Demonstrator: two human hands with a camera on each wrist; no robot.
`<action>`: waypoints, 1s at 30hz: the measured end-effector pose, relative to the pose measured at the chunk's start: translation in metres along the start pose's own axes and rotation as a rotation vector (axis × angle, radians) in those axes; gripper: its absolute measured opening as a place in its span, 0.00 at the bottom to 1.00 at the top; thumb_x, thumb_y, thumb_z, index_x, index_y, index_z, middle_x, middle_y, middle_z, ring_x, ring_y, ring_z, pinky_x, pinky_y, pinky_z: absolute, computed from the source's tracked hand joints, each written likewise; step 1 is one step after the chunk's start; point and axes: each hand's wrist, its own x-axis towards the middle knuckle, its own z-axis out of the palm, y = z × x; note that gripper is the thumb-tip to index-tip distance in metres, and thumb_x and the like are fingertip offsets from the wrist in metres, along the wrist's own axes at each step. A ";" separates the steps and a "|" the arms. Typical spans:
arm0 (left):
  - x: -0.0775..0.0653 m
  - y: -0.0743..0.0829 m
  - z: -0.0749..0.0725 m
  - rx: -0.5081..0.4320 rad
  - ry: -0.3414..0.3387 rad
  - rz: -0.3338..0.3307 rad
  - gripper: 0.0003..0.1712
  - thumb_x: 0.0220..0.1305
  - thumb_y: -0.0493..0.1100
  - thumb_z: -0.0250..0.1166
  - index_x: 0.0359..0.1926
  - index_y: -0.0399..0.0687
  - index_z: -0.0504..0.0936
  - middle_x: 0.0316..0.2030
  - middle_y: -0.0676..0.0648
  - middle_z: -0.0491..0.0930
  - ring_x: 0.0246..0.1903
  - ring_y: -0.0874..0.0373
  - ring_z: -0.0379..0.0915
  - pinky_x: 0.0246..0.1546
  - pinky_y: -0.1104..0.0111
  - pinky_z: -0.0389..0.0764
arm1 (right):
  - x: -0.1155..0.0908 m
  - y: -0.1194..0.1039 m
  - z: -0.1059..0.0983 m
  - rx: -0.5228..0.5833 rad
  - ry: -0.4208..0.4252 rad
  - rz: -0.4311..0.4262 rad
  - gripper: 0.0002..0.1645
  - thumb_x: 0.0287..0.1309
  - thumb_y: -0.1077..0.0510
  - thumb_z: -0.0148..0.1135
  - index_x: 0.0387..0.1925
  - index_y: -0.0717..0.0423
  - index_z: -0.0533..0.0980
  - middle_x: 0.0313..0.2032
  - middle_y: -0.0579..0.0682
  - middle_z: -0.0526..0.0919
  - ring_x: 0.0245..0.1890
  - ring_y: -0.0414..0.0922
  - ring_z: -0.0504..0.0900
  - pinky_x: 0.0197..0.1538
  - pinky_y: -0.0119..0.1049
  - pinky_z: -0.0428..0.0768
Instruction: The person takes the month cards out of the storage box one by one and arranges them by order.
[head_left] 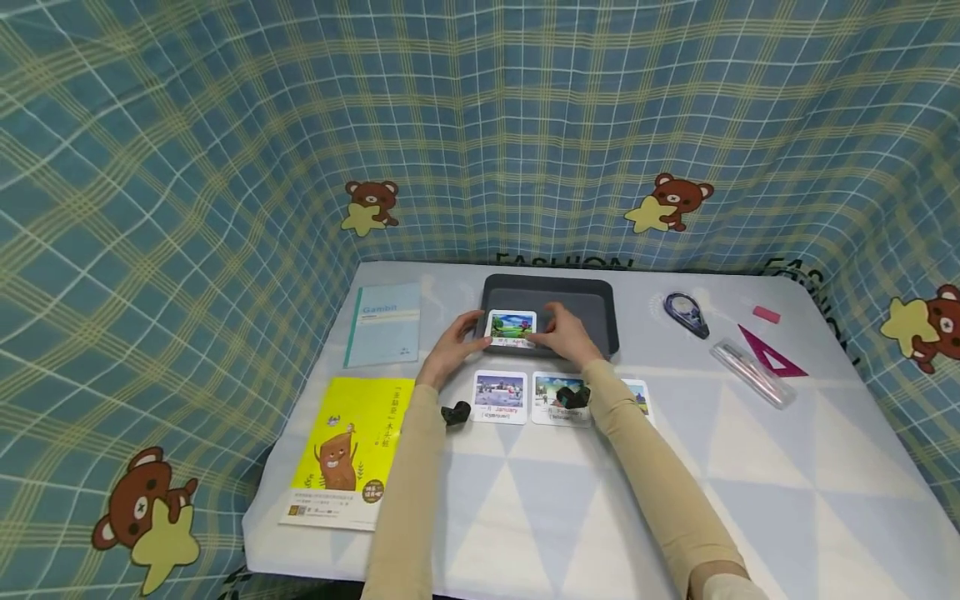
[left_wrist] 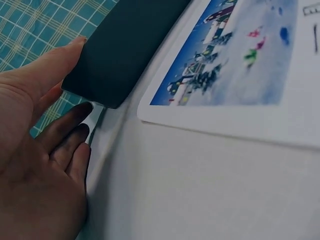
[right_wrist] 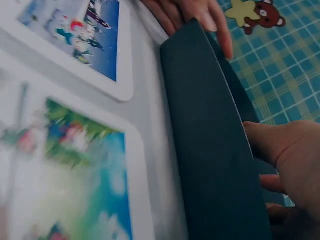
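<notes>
In the head view, a picture card with a green landscape and the word April lies at the left end of a dark grey tray. My left hand is at the tray's left side, thumb tip at the card's lower left corner. In the left wrist view its other fingers stay loose beside the tray corner. My right hand reaches over the front rim and pinches the card's right edge, thumb on its lower corner. The wrist views hide that card behind the tray's wall.
Before the tray lie the January card, the February card and a partly covered card. At left are a pale blue notebook and a yellow book; at right, correction tape, an eraser, a set square and a clear case.
</notes>
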 end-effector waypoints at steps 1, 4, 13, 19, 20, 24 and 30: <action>-0.001 -0.001 0.001 0.001 -0.001 -0.002 0.39 0.63 0.47 0.74 0.73 0.64 0.68 0.74 0.49 0.63 0.76 0.51 0.52 0.76 0.53 0.53 | 0.005 0.001 0.004 -0.018 -0.011 0.018 0.50 0.60 0.45 0.73 0.75 0.56 0.59 0.45 0.57 0.76 0.38 0.53 0.76 0.40 0.47 0.77; -0.002 -0.005 0.004 -0.008 0.009 -0.001 0.39 0.63 0.47 0.74 0.73 0.63 0.69 0.73 0.49 0.64 0.76 0.51 0.53 0.76 0.53 0.54 | 0.014 0.000 0.010 -0.043 -0.030 0.045 0.52 0.58 0.44 0.75 0.75 0.56 0.60 0.47 0.59 0.74 0.41 0.55 0.76 0.43 0.50 0.77; 0.001 -0.002 0.002 -0.021 -0.011 0.002 0.38 0.63 0.48 0.75 0.72 0.64 0.70 0.73 0.51 0.64 0.76 0.53 0.52 0.76 0.56 0.55 | 0.018 0.005 0.009 -0.042 0.023 0.039 0.41 0.63 0.50 0.72 0.71 0.58 0.64 0.49 0.60 0.70 0.44 0.56 0.72 0.44 0.51 0.75; 0.002 0.005 -0.005 -0.024 0.016 -0.010 0.38 0.62 0.47 0.75 0.71 0.64 0.71 0.73 0.51 0.65 0.76 0.53 0.52 0.76 0.57 0.53 | 0.019 -0.002 0.008 0.023 0.072 0.018 0.41 0.65 0.54 0.69 0.72 0.57 0.59 0.48 0.59 0.70 0.42 0.54 0.73 0.42 0.49 0.75; 0.002 0.006 -0.006 -0.028 0.017 -0.013 0.38 0.62 0.46 0.75 0.71 0.64 0.71 0.73 0.51 0.65 0.76 0.53 0.52 0.76 0.57 0.53 | 0.018 -0.003 0.008 0.029 0.081 0.023 0.41 0.65 0.54 0.69 0.72 0.57 0.58 0.46 0.59 0.72 0.40 0.54 0.74 0.40 0.48 0.75; 0.001 0.009 -0.006 -0.045 0.015 -0.010 0.38 0.62 0.44 0.74 0.71 0.62 0.71 0.73 0.49 0.65 0.76 0.52 0.52 0.77 0.57 0.52 | 0.018 -0.003 0.008 0.044 0.122 0.032 0.40 0.66 0.56 0.68 0.72 0.54 0.57 0.40 0.58 0.75 0.32 0.53 0.75 0.34 0.47 0.73; 0.001 0.003 0.001 -0.030 0.014 -0.021 0.38 0.62 0.45 0.74 0.72 0.63 0.71 0.73 0.49 0.65 0.76 0.51 0.52 0.76 0.56 0.54 | 0.011 0.004 0.007 0.159 0.169 -0.038 0.37 0.67 0.57 0.67 0.70 0.54 0.59 0.38 0.56 0.76 0.32 0.50 0.77 0.34 0.44 0.75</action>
